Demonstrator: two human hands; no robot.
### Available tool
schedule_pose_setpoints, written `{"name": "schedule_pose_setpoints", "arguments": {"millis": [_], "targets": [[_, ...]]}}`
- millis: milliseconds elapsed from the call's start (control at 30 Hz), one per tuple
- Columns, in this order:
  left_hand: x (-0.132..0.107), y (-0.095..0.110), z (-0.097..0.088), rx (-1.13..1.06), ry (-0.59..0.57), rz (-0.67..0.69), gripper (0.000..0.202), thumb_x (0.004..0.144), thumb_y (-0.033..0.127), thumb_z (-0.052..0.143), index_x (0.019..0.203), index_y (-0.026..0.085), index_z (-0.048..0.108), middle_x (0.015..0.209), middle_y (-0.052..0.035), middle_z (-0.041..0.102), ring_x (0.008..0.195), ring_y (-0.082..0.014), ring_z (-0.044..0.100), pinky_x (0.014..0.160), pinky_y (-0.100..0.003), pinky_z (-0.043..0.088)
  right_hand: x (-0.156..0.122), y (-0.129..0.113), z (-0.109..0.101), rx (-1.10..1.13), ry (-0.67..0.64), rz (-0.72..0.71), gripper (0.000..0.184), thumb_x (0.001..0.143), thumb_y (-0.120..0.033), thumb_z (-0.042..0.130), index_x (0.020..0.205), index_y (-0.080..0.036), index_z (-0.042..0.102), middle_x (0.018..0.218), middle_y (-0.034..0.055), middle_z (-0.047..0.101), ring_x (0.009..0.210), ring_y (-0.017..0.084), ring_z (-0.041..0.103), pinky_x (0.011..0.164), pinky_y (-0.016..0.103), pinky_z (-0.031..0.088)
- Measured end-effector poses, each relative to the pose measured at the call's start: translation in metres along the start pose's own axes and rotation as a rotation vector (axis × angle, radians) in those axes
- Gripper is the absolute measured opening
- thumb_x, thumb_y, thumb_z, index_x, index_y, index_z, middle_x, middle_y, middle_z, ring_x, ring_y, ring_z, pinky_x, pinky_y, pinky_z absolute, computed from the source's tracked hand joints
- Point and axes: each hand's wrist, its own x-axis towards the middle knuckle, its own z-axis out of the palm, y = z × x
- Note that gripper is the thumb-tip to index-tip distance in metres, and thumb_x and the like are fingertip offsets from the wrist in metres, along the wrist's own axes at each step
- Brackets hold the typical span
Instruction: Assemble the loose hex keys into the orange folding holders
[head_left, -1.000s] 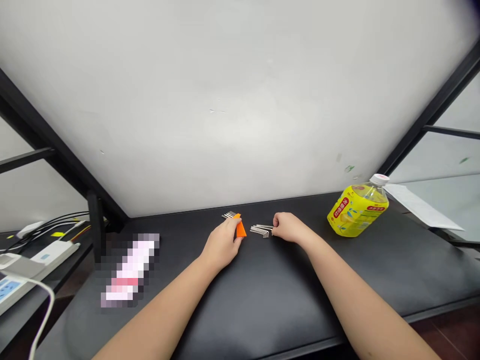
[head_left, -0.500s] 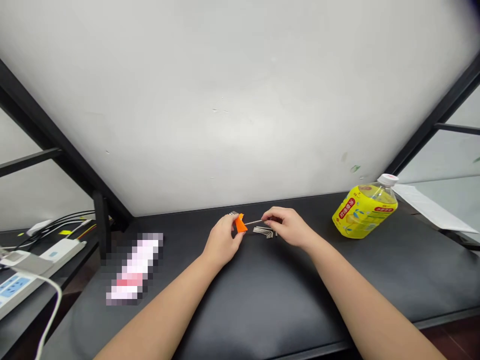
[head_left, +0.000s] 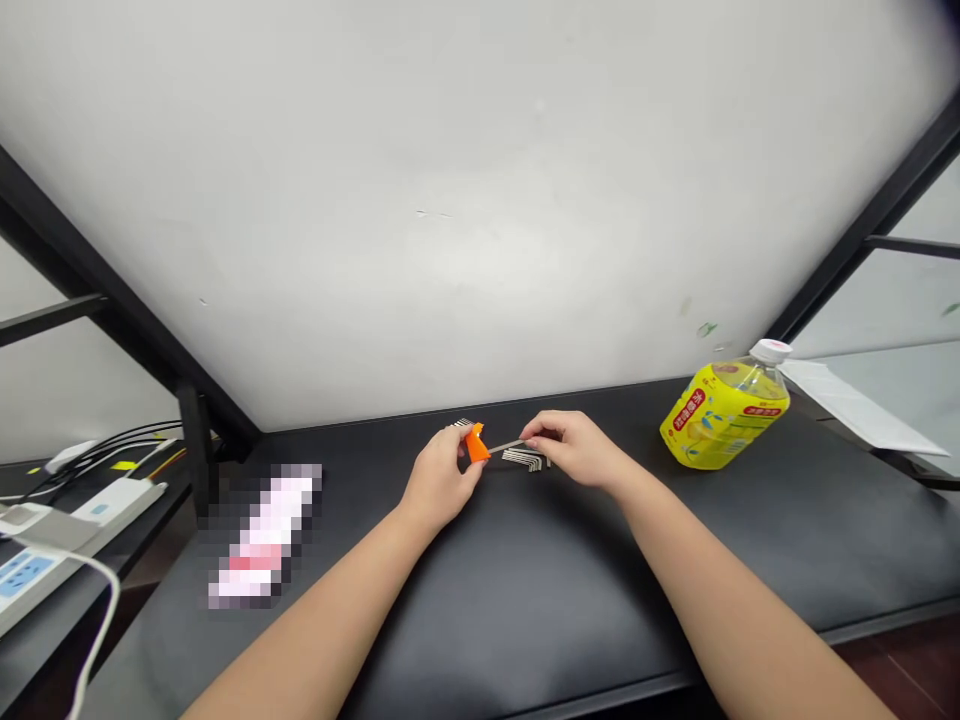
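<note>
My left hand (head_left: 439, 475) is closed around a small orange holder (head_left: 476, 444) with silver hex keys sticking out of its far end, held just above the black table (head_left: 525, 590). My right hand (head_left: 576, 448) pinches one thin hex key (head_left: 504, 446) whose tip meets the orange holder. Under my right fingers, a small pile of loose hex keys (head_left: 523, 459) lies on the table.
A yellow bottle (head_left: 721, 405) with a white cap lies on its side at the right. A blurred pink and white object (head_left: 262, 535) lies at the left. Power strips and cables (head_left: 67, 500) sit on the far left, and a white sheet (head_left: 847, 405) on the far right.
My right hand picked one hex key from the pile and brought it left to the orange holder. My left hand lifted the holder slightly towards it.
</note>
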Motion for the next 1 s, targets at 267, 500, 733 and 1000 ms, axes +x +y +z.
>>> {"name": "schedule_pose_setpoints", "arguments": {"millis": [267,500,733,1000], "targets": [[0.0,0.004,0.0,0.071,-0.033,0.095,0.041,0.086,0.021,0.071,0.125,0.022,0.058,0.114,-0.0071,0.071,0.108,-0.0258,0.068,0.095,-0.044,0.057,0.001,-0.003,0.014,0.23,-0.103,0.215,0.012,0.084,-0.028,0.064,0.09,-0.019,0.068,0.075,-0.0004,0.066,0.059,0.012,0.058,0.053,0.024,0.047],[-0.002,0.01,0.0,0.125,-0.058,0.185,0.043,0.085,0.016,0.068,0.126,0.021,0.055,0.12,-0.0097,0.069,0.111,-0.0278,0.066,0.098,-0.047,0.053,0.002,-0.005,0.053,0.614,-0.148,0.316,0.018,0.08,-0.024,0.065,0.093,-0.02,0.053,0.062,-0.0028,0.063,0.055,0.014,0.061,0.056,0.026,0.053],[-0.002,0.007,0.001,0.15,-0.09,0.136,0.046,0.086,0.016,0.065,0.131,0.022,0.054,0.12,-0.0086,0.07,0.106,-0.0264,0.068,0.099,-0.047,0.054,0.008,0.01,0.024,-0.021,0.089,0.221,0.009,0.082,-0.015,0.057,0.089,-0.02,0.061,0.086,0.0032,0.066,0.073,0.014,0.062,0.068,0.026,0.048],[-0.001,0.01,-0.002,0.196,-0.117,0.121,0.053,0.084,0.016,0.062,0.136,0.02,0.052,0.11,-0.0082,0.071,0.098,-0.0268,0.068,0.095,-0.047,0.056,0.01,0.031,-0.001,-0.489,-0.138,0.346,0.007,0.079,-0.015,0.063,0.077,-0.021,0.065,0.084,0.0024,0.07,0.072,0.016,0.06,0.063,0.026,0.038]]}}
